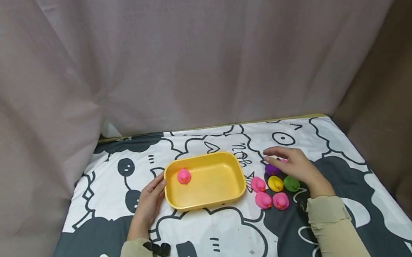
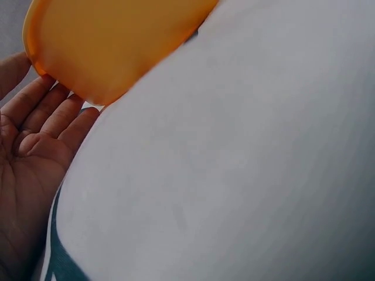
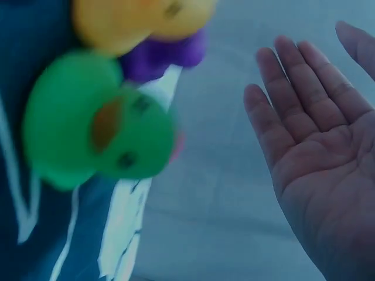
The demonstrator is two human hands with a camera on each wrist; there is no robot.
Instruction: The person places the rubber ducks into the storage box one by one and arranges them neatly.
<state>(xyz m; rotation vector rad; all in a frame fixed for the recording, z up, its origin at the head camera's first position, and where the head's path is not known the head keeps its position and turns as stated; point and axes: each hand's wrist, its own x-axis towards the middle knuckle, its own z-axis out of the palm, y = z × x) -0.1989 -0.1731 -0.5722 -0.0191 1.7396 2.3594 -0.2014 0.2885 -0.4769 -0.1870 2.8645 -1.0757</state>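
A yellow tray (image 1: 216, 201) lies on the patterned cloth, with one pink rubber duck (image 1: 183, 176) inside at its left. At the tray's left end, my left hand (image 1: 151, 201) touches the outer side with extended fingers; the left wrist view also shows them against the tray (image 2: 111, 47). My right hand (image 1: 294, 168) hovers over a cluster of ducks, holding nothing, its fingers straight in the right wrist view. Beneath and beside it are a purple duck (image 1: 272, 169), a yellow duck (image 1: 275, 183), a green duck (image 1: 291, 183) and several pink ducks (image 1: 281, 201), one partly hidden by the hand.
The black, white and grey cartoon cloth (image 1: 223, 249) covers the table. Beige curtain (image 1: 195, 51) hangs behind the far edge and on the left; a darker brown curtain (image 1: 410, 117) is on the right. A small black object (image 1: 163, 249) sits by the left sleeve.
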